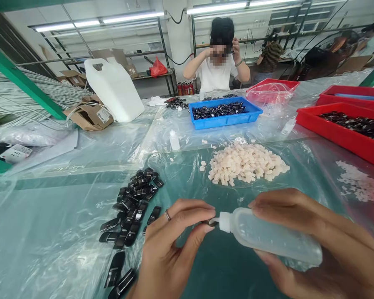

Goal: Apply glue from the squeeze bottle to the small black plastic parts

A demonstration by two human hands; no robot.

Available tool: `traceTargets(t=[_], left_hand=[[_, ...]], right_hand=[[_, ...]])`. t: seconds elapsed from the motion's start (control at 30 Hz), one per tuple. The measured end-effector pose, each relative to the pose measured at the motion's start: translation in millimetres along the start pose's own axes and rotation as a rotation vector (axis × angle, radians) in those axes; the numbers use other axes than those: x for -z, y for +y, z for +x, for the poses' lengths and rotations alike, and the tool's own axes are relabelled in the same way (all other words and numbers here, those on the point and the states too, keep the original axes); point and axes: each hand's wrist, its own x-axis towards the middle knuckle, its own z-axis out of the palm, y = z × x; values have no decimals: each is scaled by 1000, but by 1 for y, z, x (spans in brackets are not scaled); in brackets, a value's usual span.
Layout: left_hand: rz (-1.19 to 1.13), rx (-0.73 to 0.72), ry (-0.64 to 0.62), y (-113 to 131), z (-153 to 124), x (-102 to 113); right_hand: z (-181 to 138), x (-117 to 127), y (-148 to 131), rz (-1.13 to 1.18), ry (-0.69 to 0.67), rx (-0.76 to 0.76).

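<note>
My left hand (177, 236), with a ring on one finger, pinches a small dark piece (212, 222) between thumb and fingertips; most of it is hidden. In my right hand (311, 232) lies a translucent squeeze bottle (274, 234) with a white cap, tilted nearly flat. Its nozzle tip meets the dark piece at my left fingertips. Left of my hands is a loose pile of glossy black clip-like parts (134, 207). Beyond my hands sits a heap of small cream-coloured blocks (246, 162).
A blue tray (226, 121) and a red tray (339, 132) hold black parts. A small white bottle (174, 140) stands mid-table. A large white jug (115, 89) and a cardboard box (92, 116) are at the back left. Across the table sits a person (218, 70) with raised hands.
</note>
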Motion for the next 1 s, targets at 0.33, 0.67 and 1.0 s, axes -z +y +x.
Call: traceTargets(t=[0.33, 0.67, 1.0], left_hand=[[-4, 20, -23, -2, -3, -1], [45, -4, -38, 0, -4, 0], [36, 16, -19, 0, -3, -1]], right_hand=[[9, 3, 4, 9, -41, -23], [26, -1, -2, -36, 2, -70], [-5, 7, 5, -72, -16, -33]])
